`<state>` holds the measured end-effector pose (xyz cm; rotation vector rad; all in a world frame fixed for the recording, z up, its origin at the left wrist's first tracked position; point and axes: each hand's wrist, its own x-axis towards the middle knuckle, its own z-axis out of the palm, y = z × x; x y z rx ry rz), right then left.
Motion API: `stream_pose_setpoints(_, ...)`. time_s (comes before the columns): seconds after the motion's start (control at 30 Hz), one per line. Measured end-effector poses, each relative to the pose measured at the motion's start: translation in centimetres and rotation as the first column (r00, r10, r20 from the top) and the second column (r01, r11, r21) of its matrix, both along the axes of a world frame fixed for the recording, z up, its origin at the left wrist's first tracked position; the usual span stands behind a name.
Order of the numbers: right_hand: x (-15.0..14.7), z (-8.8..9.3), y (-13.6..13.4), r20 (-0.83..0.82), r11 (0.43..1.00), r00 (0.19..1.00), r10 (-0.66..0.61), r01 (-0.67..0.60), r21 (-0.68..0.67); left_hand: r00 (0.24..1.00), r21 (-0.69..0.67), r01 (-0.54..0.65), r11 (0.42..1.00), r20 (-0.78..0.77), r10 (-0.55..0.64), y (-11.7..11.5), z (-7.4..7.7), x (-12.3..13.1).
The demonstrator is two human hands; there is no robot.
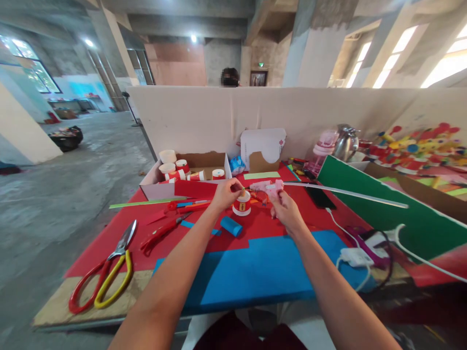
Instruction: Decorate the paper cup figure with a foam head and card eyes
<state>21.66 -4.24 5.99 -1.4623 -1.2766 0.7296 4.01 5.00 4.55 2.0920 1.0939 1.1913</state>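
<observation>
My right hand (284, 209) is wrapped round the grip of a pink hot glue gun (268, 186), whose nozzle points left. A long whitish glue stick (346, 190) sticks out of the gun's back end. Close to the nozzle, my left hand (226, 193) has its fingertips pinched together; what they hold is too small to make out. Just below them a red and white paper cup (242, 206) stands on the red table covering. A roll of blue paper (231, 226) lies in front of the cup.
Large scissors (109, 272) and a red-handled cutting tool (162, 234) lie left. Behind is a carton (156, 187) of paper cups. A green-sided box (379, 214), a power strip (372, 248) with cables and a phone (321, 197) are right. A white partition (189, 116) stands behind.
</observation>
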Motion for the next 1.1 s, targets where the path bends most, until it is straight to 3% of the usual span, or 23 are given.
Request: stream_pose_setpoints(1.1,0.40,0.34,0.34,0.113,1.000,0.993,0.029,-0.029,0.000,1.000,0.001,0.015,1.000,0.013,-0.015,0.21,-0.22,-0.03)
